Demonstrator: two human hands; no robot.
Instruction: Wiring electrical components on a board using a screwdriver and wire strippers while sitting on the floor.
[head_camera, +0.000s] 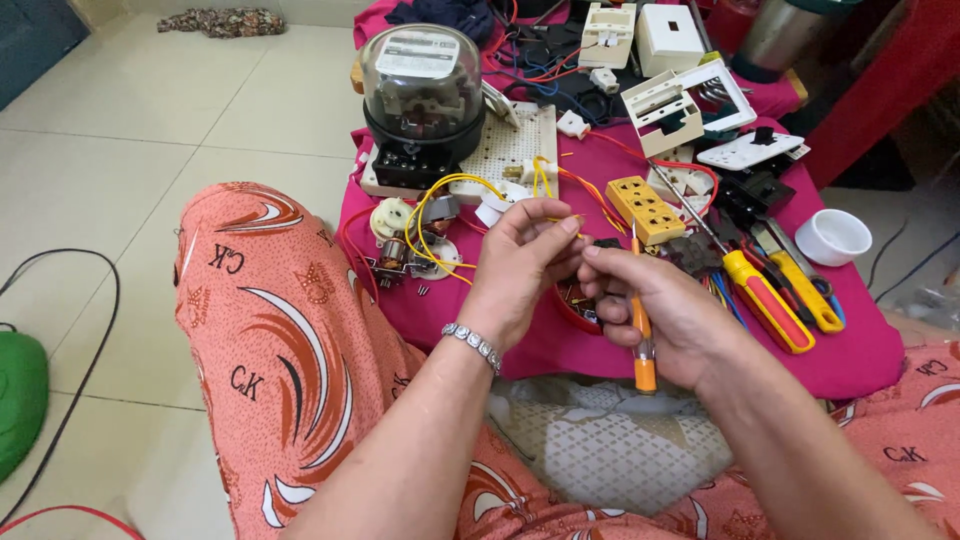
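While pinched at its end between the left hand (520, 262) fingertips, yellow wire (455, 186) loops back and up-left toward the meter (420, 95) on its white board (515, 140). Lies just ahead of both hands, long axis running away from the body; left hand nearer. Right hand (665, 315) closed around an orange screwdriver (641, 322), thin blade pointing up to the wire end, fingertips meeting the left ones. Wire smooth, plastic-coated, springy. Beside: yellow socket (645, 208), boxy; pliers (765, 295), rubber grips; pink cloth (860, 360), soft.
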